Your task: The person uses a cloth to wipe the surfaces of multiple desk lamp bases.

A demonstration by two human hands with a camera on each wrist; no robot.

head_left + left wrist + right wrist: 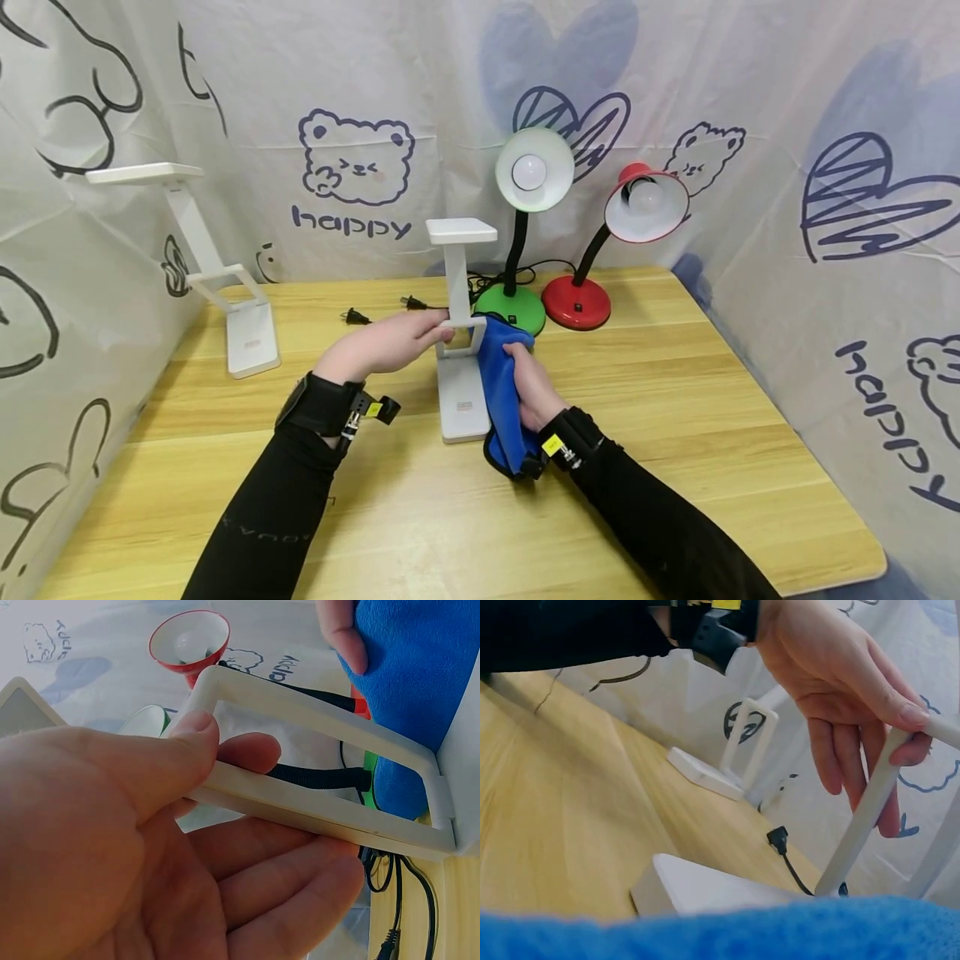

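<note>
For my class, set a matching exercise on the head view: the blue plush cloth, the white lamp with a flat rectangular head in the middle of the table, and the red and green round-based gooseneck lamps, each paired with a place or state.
Things
1. Blue plush cloth
2. White flat-headed middle lamp
3. Red round-based gooseneck lamp
4. Green round-based gooseneck lamp

Place or state
A. Furthest right of the lamps
B. Frame pinched by the left hand
C. Next lamp to the left of the furthest-right one
D. Held in the right hand

Pairs: 1-D, 2-B, 3-A, 4-C
</note>
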